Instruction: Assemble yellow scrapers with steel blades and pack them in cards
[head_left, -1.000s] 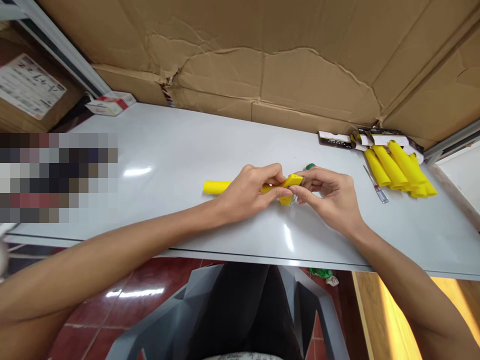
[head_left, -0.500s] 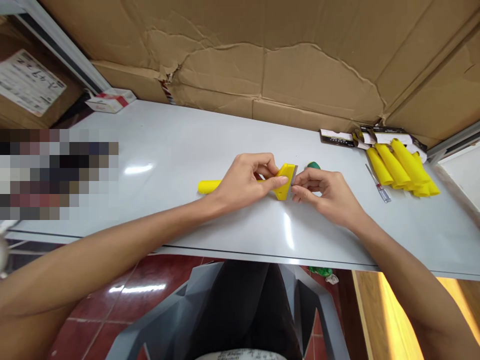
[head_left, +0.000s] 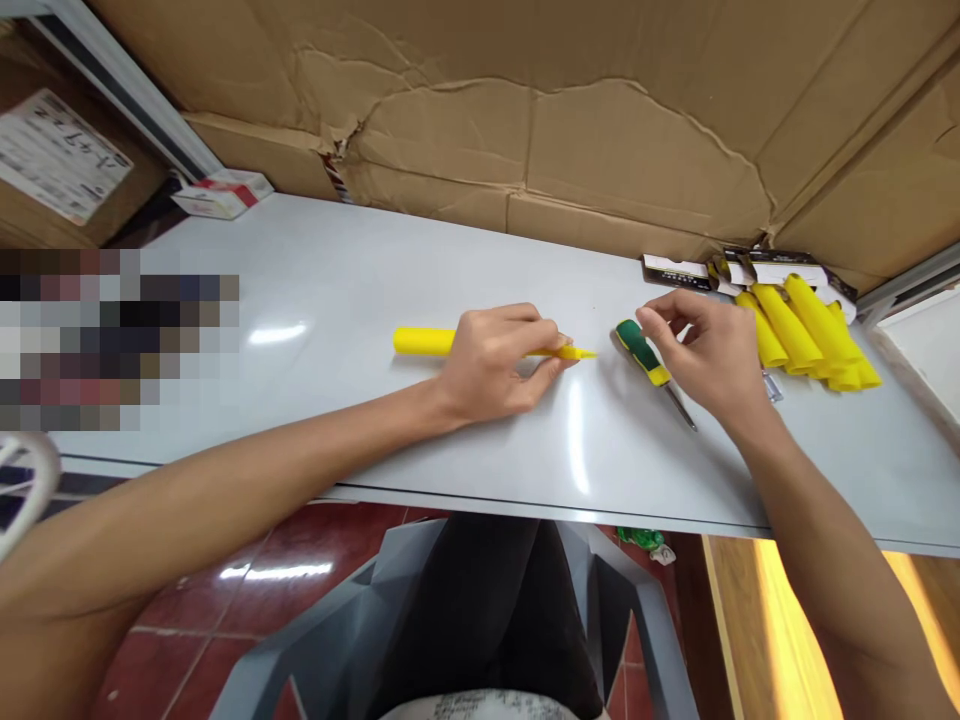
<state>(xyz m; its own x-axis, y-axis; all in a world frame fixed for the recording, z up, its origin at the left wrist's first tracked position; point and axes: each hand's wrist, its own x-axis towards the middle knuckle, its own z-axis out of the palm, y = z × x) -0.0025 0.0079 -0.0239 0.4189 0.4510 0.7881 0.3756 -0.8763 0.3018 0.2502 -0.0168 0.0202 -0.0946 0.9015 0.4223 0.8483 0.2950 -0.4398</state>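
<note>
My left hand [head_left: 504, 362] grips a yellow scraper [head_left: 424, 342] just above the white table. Its handle reaches out to the left past my wrist, and its head is seen edge-on, tapering to a thin point at the right of my fingertips. My right hand [head_left: 709, 345] hovers above a green-and-yellow screwdriver [head_left: 637, 347] that lies slanted on the table. Its thumb and forefinger come together in a pinch; whatever may be between them is too small or hidden to name. The other fingers are curled.
Several yellow handles [head_left: 817, 320] lie in a pile at the right, by black-and-white packaging [head_left: 679, 272]. A clear-handled screwdriver [head_left: 772, 387] is mostly behind my right hand. A small red-and-white box [head_left: 223, 193] stands at the back left. Cardboard [head_left: 450, 150] walls the table's rear.
My right hand has moved away from the scraper's head, to the right and over the screwdriver. The left hand has turned the scraper from face-on to edge-on; the screwdriver now shows in full.
</note>
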